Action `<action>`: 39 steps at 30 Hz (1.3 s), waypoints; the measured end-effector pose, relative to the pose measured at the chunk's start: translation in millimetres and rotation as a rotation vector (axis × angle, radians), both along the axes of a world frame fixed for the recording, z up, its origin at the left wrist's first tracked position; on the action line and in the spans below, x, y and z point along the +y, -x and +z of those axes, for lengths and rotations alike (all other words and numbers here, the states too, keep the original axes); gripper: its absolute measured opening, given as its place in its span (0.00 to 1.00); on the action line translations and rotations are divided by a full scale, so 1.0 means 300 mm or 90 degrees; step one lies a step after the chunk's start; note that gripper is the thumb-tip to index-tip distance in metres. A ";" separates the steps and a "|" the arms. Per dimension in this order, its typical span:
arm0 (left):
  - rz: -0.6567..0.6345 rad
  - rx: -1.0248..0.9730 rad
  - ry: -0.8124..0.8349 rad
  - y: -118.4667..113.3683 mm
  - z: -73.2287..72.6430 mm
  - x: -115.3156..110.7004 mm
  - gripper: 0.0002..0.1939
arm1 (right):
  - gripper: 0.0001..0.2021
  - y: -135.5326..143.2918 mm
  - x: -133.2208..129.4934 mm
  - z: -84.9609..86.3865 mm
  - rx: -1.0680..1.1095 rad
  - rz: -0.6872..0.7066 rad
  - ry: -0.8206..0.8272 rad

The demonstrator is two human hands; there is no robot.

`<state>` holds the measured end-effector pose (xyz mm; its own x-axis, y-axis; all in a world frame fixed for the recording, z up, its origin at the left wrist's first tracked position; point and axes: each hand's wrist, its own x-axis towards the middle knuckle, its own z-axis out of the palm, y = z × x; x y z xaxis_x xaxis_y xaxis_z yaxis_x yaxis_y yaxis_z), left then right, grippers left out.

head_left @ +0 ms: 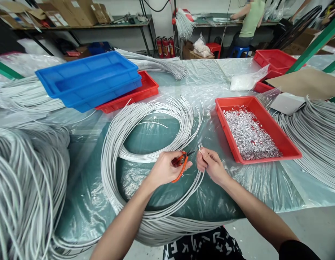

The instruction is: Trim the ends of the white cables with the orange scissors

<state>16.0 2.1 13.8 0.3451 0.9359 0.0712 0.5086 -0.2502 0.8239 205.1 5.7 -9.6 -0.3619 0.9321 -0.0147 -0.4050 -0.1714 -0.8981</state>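
The left hand (168, 167) curls around orange-handled metal snips (180, 162), blades angled toward the thin white cable ends (200, 146) that the right hand (210, 164) pinches between closed fingertips, seemingly bunched upright for access, their lengths curving down into the loose coil (110, 169) on the green, plastic-covered table (83, 202).

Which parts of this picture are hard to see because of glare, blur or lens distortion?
Head view: white glare streaks the plastic sheet; the shiny pieces in the red tray sparkle and merge together; the wide lens seems to stretch the big wire bundle at the left edge, which looks soft; the wire ends at the right hand are too small to count.
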 end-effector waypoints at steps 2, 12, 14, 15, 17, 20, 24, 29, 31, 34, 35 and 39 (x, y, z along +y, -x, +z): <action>-0.016 0.016 -0.006 -0.001 -0.002 -0.001 0.18 | 0.22 0.005 -0.004 0.003 0.038 0.019 0.016; -0.048 0.022 0.000 0.008 -0.013 -0.008 0.25 | 0.24 0.006 -0.013 0.003 0.048 0.076 0.024; -0.053 0.013 -0.005 0.010 -0.016 -0.008 0.25 | 0.25 0.004 -0.012 0.000 0.035 0.079 0.013; -0.055 0.009 -0.009 0.010 -0.017 -0.008 0.25 | 0.25 0.004 -0.013 -0.001 0.030 0.078 0.011; -0.057 0.005 -0.013 0.010 -0.019 -0.008 0.25 | 0.25 0.003 -0.013 -0.004 0.026 0.077 0.009; -0.058 0.005 -0.015 0.009 -0.018 -0.008 0.25 | 0.25 0.001 -0.012 -0.006 0.025 0.074 0.002; -0.045 0.016 -0.010 0.006 -0.008 -0.011 0.26 | 0.24 -0.002 -0.008 -0.007 0.019 0.068 -0.014; -0.039 0.023 -0.007 0.006 -0.004 -0.013 0.25 | 0.24 -0.003 -0.008 -0.010 -0.006 0.057 -0.013; -0.040 0.021 -0.008 0.006 -0.005 -0.013 0.25 | 0.24 -0.003 -0.009 -0.010 -0.009 0.056 -0.013; -0.043 0.014 -0.006 0.006 -0.009 -0.013 0.25 | 0.24 -0.003 -0.009 -0.010 -0.008 0.057 -0.011; -0.045 0.010 -0.006 0.006 -0.010 -0.013 0.25 | 0.24 -0.003 -0.009 -0.010 -0.008 0.057 -0.012; -0.046 0.002 -0.006 0.006 -0.013 -0.014 0.25 | 0.24 -0.004 -0.007 -0.010 -0.008 0.059 -0.020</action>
